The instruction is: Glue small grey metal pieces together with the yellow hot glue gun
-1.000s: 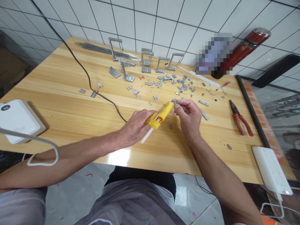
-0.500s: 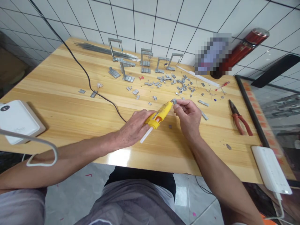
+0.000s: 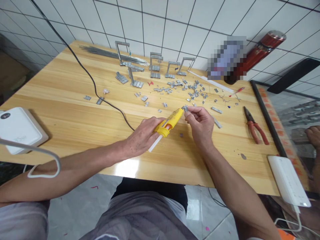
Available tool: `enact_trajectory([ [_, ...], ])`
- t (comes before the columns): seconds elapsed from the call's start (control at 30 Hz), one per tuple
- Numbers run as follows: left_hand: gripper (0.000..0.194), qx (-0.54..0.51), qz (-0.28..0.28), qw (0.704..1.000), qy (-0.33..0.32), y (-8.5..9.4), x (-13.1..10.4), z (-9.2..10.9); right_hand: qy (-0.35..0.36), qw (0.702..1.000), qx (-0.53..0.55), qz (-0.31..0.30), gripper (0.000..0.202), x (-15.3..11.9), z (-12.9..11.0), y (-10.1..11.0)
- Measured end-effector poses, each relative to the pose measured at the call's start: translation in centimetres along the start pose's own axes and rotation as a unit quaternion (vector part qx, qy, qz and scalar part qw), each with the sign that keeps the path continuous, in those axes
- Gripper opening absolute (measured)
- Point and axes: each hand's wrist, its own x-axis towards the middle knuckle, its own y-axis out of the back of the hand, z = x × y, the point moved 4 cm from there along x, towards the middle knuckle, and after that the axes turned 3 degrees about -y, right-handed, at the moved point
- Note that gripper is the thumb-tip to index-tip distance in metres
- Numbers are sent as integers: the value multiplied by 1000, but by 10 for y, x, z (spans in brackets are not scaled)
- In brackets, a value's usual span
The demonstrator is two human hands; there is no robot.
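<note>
My left hand (image 3: pixel 146 135) is wrapped round a yellow hot glue gun (image 3: pixel 171 121), with a clear glue stick (image 3: pixel 155 142) jutting from its back end. The nozzle points up and right, right up against a small grey metal-looking piece (image 3: pixel 185 108). That piece is pinched between the thumb and fingers of my right hand (image 3: pixel 202 125); whether the nozzle touches it I cannot tell. Beyond my hands lie many small grey pieces (image 3: pixel 196 90), and farther back stand several small grey frames (image 3: pixel 136 75) with flat bases.
Pliers with red handles (image 3: pixel 255 128) lie at the right, near a dark-edged glass panel (image 3: pixel 272 123). White power banks (image 3: pixel 288 180) (image 3: pixel 21 130) sit at both sides. A black cable (image 3: pixel 92 83) crosses the left. Thin rods (image 3: pixel 107 53) and a red flask (image 3: pixel 260 53) are behind.
Both of my hands, the glue gun and the grey piece stay nearly where they were. Another person's hand has come into view at the far right edge.
</note>
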Motion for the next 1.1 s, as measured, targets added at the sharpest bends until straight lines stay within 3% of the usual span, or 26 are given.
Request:
enact_trajectory([
  [0.47,39,18,-13,1000,20,1,0,-3,-14,1000,10,-5,19,0,1,1],
  [0.8,36,-3,5,1000,9,-1,0,-6,-148,971,182,-54,24,4,-2,-4],
  [1.1,36,-5,-10,999,30,0,0,-6,-135,978,147,-56,27,6,4,1],
])
